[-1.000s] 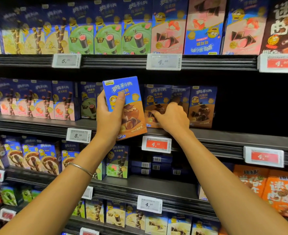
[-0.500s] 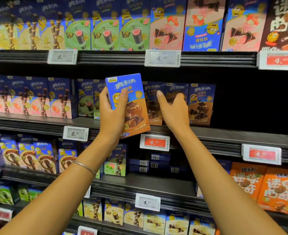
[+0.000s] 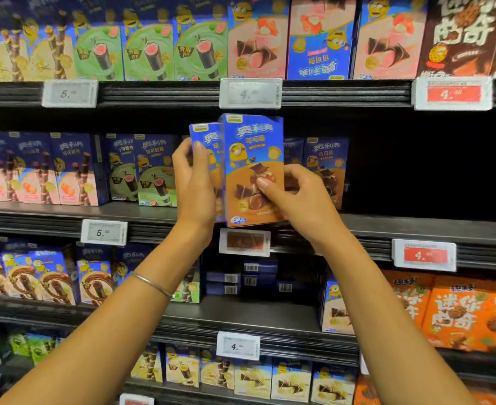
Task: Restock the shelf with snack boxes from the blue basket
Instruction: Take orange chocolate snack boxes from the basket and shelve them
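My left hand grips a blue-and-brown snack box upright in front of the middle shelf. A second, identical box overlaps it in front, and my right hand pinches this one at its right edge, thumb on its face. Both boxes are held just above the shelf's front lip. More boxes of the same kind stand on the shelf behind my right hand. The blue basket is out of view.
Green boxes and pink boxes stand left on the same shelf. To the right of the brown boxes is a dark gap. Price tags line the shelf edges. Orange boxes fill the lower right.
My right hand, which lay on the shelved brown boxes, now holds one out in front. The box in my left hand has shifted left and partly behind it. The view has moved closer.
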{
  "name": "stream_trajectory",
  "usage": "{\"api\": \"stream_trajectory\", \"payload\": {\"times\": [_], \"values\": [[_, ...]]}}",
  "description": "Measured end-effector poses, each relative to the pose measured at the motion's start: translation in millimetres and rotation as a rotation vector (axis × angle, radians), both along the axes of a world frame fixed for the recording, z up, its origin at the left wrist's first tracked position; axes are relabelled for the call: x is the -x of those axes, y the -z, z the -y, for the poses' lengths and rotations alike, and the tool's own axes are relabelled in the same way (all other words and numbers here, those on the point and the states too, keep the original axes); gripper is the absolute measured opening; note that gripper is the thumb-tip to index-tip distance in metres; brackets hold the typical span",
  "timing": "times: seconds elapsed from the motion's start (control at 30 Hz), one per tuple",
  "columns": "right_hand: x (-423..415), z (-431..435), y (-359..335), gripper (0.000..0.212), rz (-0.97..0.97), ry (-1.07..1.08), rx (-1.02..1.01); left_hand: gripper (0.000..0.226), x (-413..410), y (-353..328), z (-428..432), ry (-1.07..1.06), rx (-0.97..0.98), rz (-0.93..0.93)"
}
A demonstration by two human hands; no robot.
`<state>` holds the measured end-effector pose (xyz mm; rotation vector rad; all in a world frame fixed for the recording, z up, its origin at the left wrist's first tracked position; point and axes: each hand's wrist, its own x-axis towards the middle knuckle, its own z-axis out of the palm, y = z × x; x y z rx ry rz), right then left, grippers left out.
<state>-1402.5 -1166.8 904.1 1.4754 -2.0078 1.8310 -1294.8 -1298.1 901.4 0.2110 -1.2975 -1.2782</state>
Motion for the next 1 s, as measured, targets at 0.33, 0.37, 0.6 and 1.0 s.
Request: {"api": "stream_trajectory", "payload": {"times": [0.33, 0.37, 0.6, 1.0], "values": [[74.3, -19.1, 13.8, 0.039, -0.009, 0.428, -0.102, 0.036, 4.0, 13.7, 26.3, -0.169, 0.034, 0.049], [76.2, -15.4, 12.6, 0.043, -0.029, 0.449, -0.134, 0.036, 4.2, 14.0, 25.7, -0.169, 0.031, 0.053], [71.6, 11.0, 2.5, 0.049, -0.105, 0.530, -0.295, 0.034, 0.7, 11.0, 19.8, -0.131, 0.014, 0.103], [60.9, 10.9, 3.1, 0.066, -0.024, 0.510, -0.235, 0.035, 6.0, 9.3, 1.4, -0.072, 0.000, 0.158]]}}
